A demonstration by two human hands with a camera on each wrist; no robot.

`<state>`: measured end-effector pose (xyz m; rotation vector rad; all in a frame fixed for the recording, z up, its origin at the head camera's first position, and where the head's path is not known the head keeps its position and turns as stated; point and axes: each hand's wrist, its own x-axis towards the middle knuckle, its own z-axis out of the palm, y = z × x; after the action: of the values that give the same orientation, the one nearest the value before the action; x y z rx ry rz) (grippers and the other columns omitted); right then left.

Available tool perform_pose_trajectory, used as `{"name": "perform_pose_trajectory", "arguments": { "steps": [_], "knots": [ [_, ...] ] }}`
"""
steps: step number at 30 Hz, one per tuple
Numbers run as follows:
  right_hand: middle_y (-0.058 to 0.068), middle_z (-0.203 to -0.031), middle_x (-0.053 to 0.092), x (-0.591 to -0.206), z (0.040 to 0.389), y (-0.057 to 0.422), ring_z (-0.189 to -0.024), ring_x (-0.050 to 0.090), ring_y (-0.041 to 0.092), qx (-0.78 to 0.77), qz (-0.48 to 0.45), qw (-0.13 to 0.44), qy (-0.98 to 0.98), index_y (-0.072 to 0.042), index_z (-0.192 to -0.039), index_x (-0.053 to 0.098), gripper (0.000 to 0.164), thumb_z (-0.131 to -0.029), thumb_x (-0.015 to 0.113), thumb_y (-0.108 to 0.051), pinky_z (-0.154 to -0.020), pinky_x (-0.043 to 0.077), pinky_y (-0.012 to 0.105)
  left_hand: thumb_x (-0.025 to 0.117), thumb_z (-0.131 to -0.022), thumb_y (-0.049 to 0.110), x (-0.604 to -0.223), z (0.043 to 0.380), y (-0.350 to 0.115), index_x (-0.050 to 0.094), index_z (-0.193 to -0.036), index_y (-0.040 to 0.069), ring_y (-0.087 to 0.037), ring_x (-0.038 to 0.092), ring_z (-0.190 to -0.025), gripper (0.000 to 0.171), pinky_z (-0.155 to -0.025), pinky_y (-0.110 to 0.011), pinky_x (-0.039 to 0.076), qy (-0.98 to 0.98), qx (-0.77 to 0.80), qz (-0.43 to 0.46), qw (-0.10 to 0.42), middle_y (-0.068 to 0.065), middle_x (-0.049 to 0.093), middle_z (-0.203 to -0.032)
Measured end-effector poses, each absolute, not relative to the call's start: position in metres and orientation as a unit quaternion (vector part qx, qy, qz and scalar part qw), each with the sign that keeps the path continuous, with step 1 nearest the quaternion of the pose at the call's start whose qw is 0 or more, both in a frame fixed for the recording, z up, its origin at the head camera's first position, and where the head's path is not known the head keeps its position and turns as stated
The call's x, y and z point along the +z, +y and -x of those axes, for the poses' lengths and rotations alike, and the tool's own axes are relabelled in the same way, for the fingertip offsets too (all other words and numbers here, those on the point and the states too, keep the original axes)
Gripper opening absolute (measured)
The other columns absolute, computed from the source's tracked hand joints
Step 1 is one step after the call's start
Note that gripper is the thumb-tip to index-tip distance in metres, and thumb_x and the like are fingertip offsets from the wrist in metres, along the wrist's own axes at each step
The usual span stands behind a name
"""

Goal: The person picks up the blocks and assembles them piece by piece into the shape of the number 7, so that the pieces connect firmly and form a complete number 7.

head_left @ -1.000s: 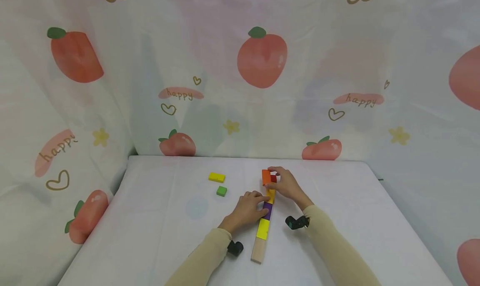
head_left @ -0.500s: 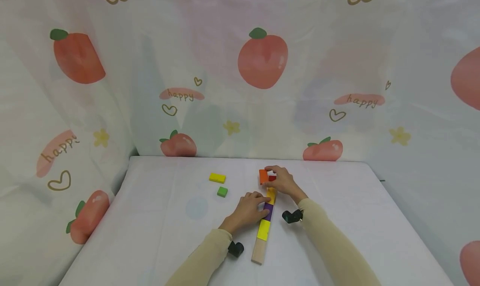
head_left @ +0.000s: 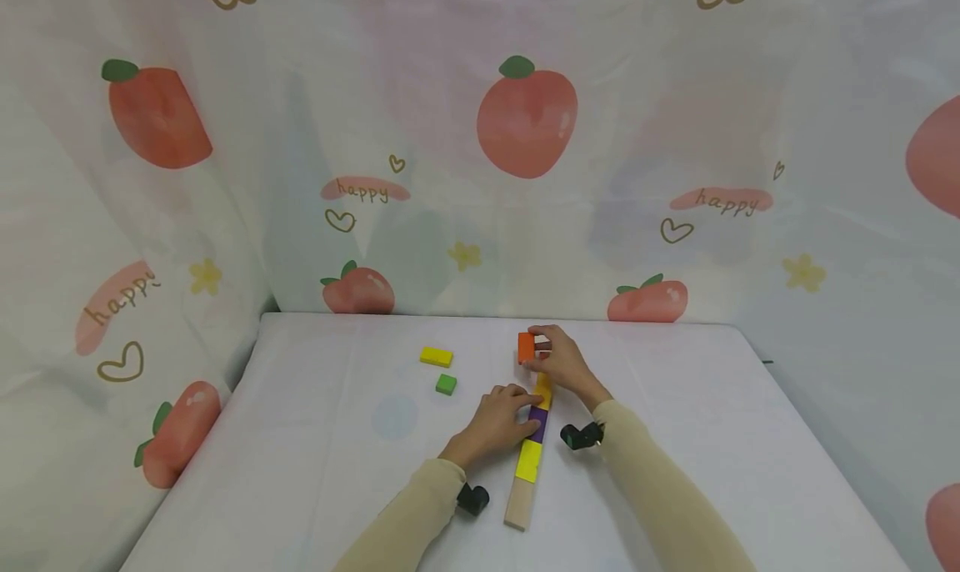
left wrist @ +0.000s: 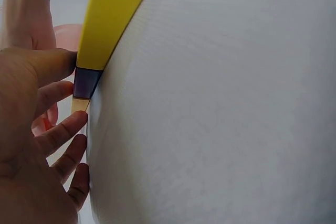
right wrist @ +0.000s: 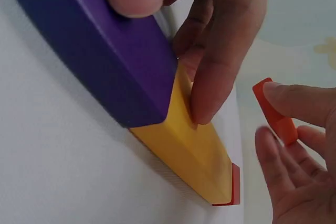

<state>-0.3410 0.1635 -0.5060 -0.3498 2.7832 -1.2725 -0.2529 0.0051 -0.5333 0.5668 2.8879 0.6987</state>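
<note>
A row of wooden blocks runs away from the person: a plain wood block (head_left: 519, 505) nearest, then a yellow block (head_left: 528, 461), a purple block (head_left: 537, 422), an amber block (head_left: 543, 386) and a red block (right wrist: 235, 184) at the far end. My left hand (head_left: 489, 422) lies along the row's left side, thumb on the purple block and a fingertip on the amber one. Between thumb and fingers, my right hand (head_left: 566, 365) pinches an orange block (head_left: 526, 348) beside the far end. In the head view this hand mostly hides the red block.
Left of the row, a loose yellow block (head_left: 436, 356) and a small green block (head_left: 446, 384) lie on the white-covered table (head_left: 300, 439). A fruit-printed curtain (head_left: 420, 122) hangs behind the table's back edge.
My right hand has shifted slightly left and away from the person with the orange block. My left hand has stayed at the row.
</note>
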Motion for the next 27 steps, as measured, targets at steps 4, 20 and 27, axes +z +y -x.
{"name": "perform_pose_trajectory", "arguments": {
  "steps": [4,20,27],
  "knots": [
    [0.013,-0.145,0.044,-0.504,0.34,0.165,-0.12,0.059,0.035,-0.44,0.092,0.036,0.893,-0.009,-0.143,0.045,0.067,-0.084,0.077,-0.013,-0.099,0.052,0.046,0.066,-0.092,0.042,-0.533,0.253,0.005,0.058,-0.136,0.037,-0.02,0.048,-0.125,0.045,-0.108,-0.04,0.041,0.954,0.229,-0.186,0.058,0.003,0.056,-0.135],
    [0.018,-0.13,0.056,-0.504,0.339,0.175,-0.111,0.062,0.032,-0.543,0.056,0.099,0.832,-0.021,-0.145,0.036,0.071,-0.085,0.072,-0.008,-0.104,0.048,0.048,0.066,-0.093,0.042,-0.532,0.252,0.005,0.058,-0.136,0.035,-0.02,0.048,-0.125,0.044,-0.108,-0.04,0.041,0.953,0.232,-0.184,0.059,0.003,0.057,-0.136],
    [0.02,-0.135,0.048,-0.504,0.337,0.177,-0.109,0.061,0.029,-0.588,0.072,0.111,0.798,-0.014,-0.149,0.03,0.073,-0.087,0.069,-0.006,-0.099,0.053,0.039,0.065,-0.093,0.041,-0.53,0.251,0.005,0.058,-0.136,0.035,-0.02,0.047,-0.126,0.045,-0.108,-0.041,0.04,0.954,0.23,-0.184,0.06,0.003,0.057,-0.136]
  ]
}}
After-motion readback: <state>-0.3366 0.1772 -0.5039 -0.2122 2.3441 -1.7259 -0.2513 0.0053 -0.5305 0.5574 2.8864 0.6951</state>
